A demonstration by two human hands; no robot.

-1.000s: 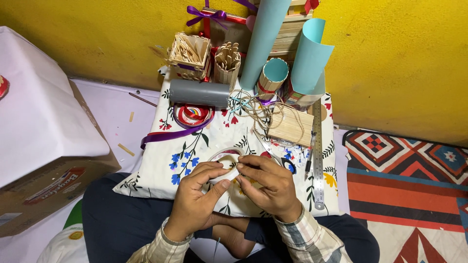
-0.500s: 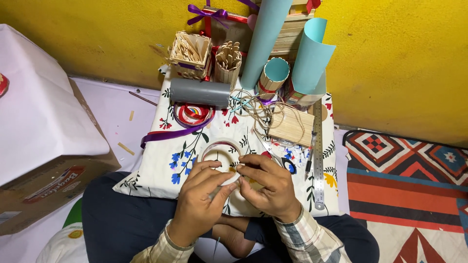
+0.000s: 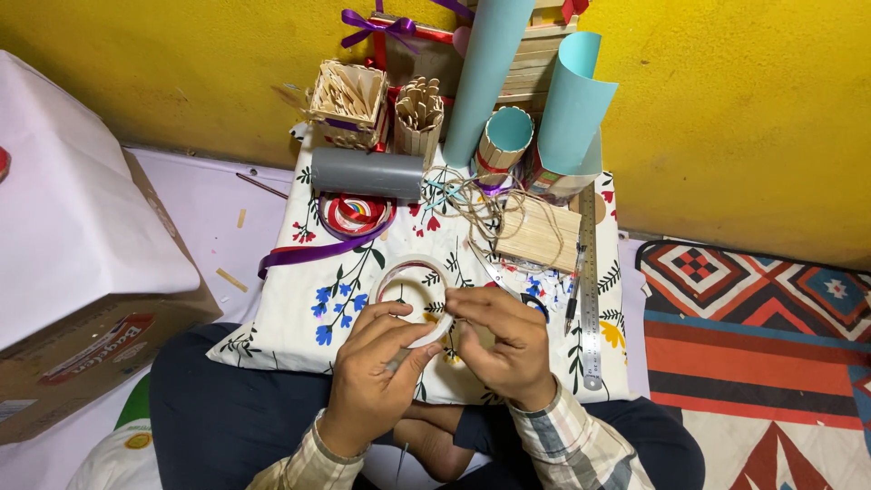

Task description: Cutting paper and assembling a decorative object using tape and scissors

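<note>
Both my hands on the tape roll (image 3: 413,299).
My left hand (image 3: 376,381) grips it; my right hand (image 3: 499,340) pinches its edge. Cardboard box (image 3: 82,354) sits left.

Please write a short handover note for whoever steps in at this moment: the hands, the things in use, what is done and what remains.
Left hand: holds the white tape roll from below, over the floral cloth.
Right hand: fingertips pinch at the roll's near edge, apparently at the tape end.
Nearby: scissors and twine behind the right hand, wooden stick bundle, steel ruler, grey tube.
Done: roll picked up.
Left: no tape length pulled free or cut yet, as far as can be seen.
</note>
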